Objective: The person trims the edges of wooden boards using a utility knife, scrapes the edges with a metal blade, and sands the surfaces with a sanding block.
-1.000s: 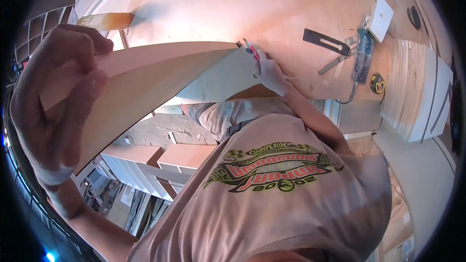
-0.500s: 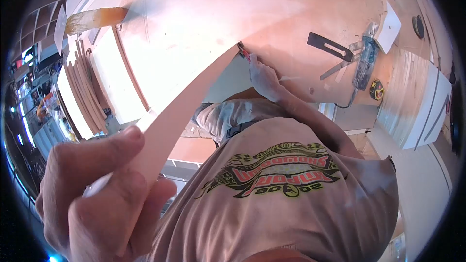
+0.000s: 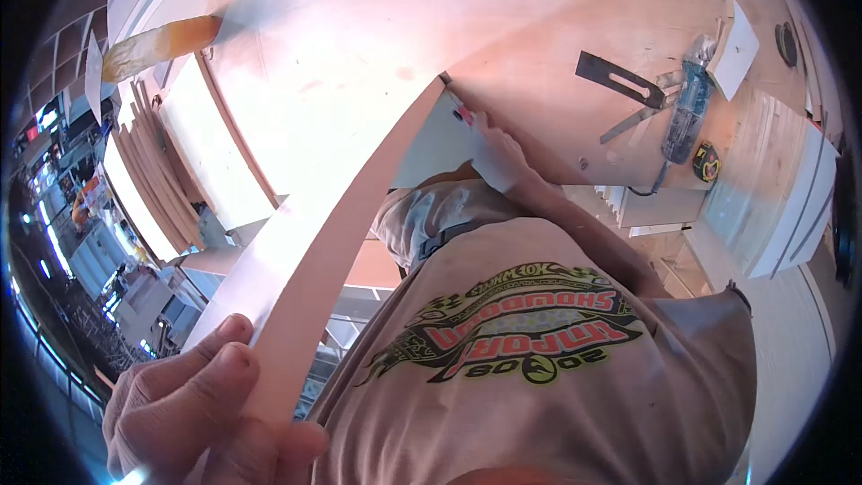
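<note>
My left hand (image 3: 193, 409) is closed around the near end of a long pale board (image 3: 337, 247), thumb on one side and fingers on the other. The board stands on edge and runs away from me to a far corner on the workbench. Close to that far corner, my right hand (image 3: 498, 151) is closed on a small red hand tool (image 3: 462, 115) whose exact kind I cannot make out. A gap shows between the tool's tip and the board's edge. My right palm is hidden from view.
On the bench (image 3: 530, 0), a slotted black metal plate (image 3: 620, 79), a blue power tool (image 3: 687, 112) and a tape measure (image 3: 707, 162) lie to the right. A yellowish bottle (image 3: 166, 43) lies at left, above several wood strips (image 3: 148, 184). Stacked panels (image 3: 763, 189) stand at far right.
My left hand has moved down and away from the camera, with the board's near end lower. My right hand has drawn the red tool slightly back from the board's far corner.
</note>
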A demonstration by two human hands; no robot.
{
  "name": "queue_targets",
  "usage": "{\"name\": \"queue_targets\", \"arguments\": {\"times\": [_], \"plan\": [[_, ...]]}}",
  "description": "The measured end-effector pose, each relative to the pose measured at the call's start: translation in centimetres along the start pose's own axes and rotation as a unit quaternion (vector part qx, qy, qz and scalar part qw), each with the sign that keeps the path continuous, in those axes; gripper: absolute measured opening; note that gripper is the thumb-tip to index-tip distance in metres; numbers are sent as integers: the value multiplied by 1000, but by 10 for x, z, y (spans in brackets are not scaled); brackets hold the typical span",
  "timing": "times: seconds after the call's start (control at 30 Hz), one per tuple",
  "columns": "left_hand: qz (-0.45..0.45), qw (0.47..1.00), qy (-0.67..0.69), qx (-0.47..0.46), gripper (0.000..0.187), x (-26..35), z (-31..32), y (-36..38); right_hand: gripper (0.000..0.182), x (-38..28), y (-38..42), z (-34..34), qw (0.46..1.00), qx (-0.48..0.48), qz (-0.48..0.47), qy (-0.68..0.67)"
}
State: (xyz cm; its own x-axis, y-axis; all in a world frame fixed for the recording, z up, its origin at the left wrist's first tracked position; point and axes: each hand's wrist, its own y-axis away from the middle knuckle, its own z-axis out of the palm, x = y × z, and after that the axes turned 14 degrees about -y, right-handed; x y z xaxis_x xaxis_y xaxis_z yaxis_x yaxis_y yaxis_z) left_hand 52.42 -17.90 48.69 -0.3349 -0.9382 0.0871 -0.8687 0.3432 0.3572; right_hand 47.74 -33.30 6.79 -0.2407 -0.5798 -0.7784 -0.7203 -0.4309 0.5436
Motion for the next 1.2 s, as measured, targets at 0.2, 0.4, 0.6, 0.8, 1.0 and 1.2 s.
{"name": "queue_targets", "arguments": {"times": [0.2, 0.4, 0.6, 0.8, 1.0, 1.2], "plan": [[7, 1000, -11, 16, 26, 1, 4, -1, 23, 32, 19, -3, 990, 60, -126, -13], [-5, 1000, -12, 4, 29, 3, 0, 2, 17, 19, -1, -19, 996, 69, -22, 44], [73, 995, 37, 49, 26, -8, 6, -8, 17, 13, -25, 0, 996, -1, -56, 65], [60, 997, 42, 27, 18, -4, 1, -14, 28, 11, 2, -13, 998, -37, 50, -4], [59, 993, 42, 91, 18, -7, 10, -13, 20, 8, 11, -15, 999, 16, -49, -5], [63, 994, 44, 77, 18, -6, 9, -13, 24, 8, -23, 2, 997, -3, -11, 81]]}}
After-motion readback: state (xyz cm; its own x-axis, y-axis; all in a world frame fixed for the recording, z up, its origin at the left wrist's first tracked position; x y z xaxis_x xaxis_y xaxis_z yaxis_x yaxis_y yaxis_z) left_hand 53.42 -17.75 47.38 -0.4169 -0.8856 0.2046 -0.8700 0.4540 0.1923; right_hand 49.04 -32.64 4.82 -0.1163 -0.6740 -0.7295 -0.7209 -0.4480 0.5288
